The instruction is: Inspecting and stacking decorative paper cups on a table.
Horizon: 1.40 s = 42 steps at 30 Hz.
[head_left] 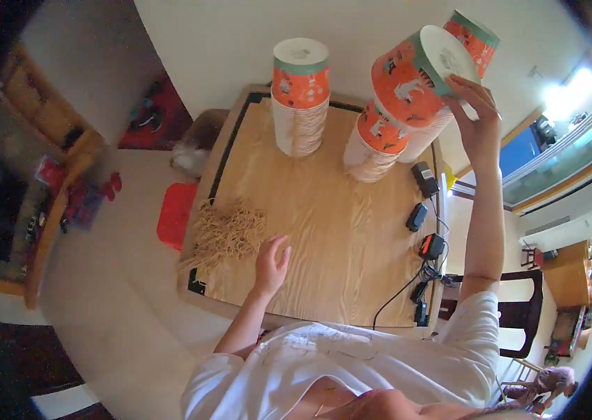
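My right hand (476, 115) is up at the far right, its fingers curled over the pale base edge of an orange paper bucket (404, 80) with a green band. This bucket is upside down and leans in view; white rims of nested buckets show below it. Over the near left of the table, my left hand (272, 266) is empty, thumb and fingers apart. Beside it lies a loose pile of tan string loops (229, 227). Shorter upside-down stacks stand near: one orange bucket stack (380, 134) in front and another bucket stack (301, 87) at the back left.
One more orange bucket (476, 38) rises behind at the far right. Black chargers and battery packs (427, 180) with cables line the table's right edge. A red stool (175, 215) stands left of the wooden table (310, 231). A dark chair (520, 308) is to the right.
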Available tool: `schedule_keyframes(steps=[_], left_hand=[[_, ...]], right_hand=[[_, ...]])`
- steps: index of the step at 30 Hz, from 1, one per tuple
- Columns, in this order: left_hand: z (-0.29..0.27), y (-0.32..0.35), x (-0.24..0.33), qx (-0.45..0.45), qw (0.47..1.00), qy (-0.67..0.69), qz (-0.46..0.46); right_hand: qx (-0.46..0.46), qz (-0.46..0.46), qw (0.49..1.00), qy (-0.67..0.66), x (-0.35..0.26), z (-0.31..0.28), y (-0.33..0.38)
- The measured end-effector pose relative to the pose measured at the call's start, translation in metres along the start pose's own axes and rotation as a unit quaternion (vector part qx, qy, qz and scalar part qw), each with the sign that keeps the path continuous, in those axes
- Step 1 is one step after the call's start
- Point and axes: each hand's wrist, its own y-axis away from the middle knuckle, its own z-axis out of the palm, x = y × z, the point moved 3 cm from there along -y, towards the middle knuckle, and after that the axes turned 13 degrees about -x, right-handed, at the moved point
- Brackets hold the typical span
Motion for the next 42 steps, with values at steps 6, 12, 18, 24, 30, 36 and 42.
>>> schedule_keyframes(steps=[6, 12, 18, 24, 30, 36, 42], left_hand=[[-0.007, -0.029, 0.062, -0.041, 0.840, 0.541, 0.005], [0.017, 0.013, 0.048, 0.033, 0.751, 0.637, -0.170], [0.023, 0.054, 0.035, 0.100, 0.837, 0.512, -0.164], [0.028, 0.059, 0.019, 0.140, 0.878, 0.388, -0.242], [0.017, 0.060, 0.012, 0.132, 0.822, 0.479, -0.279], [-0.018, 0.066, -0.037, 0.110, 0.744, 0.635, -0.176], [-0.035, 0.059, -0.007, 0.151, 0.730, 0.636, -0.198]], right_hand=[[-0.089, 0.026, 0.974, -0.208, -0.068, 0.022, 0.106], [-0.194, 0.248, 0.801, -0.510, -0.075, 0.137, 0.248], [-0.159, 0.303, 0.744, -0.574, -0.110, 0.167, 0.295], [-0.134, 0.308, 0.784, -0.523, -0.102, 0.174, 0.289], [-0.078, 0.335, 0.737, -0.582, -0.083, 0.154, 0.284], [-0.001, 0.346, 0.784, -0.515, -0.033, 0.125, 0.284], [-0.193, 0.260, 0.936, -0.139, -0.039, 0.164, 0.316]])
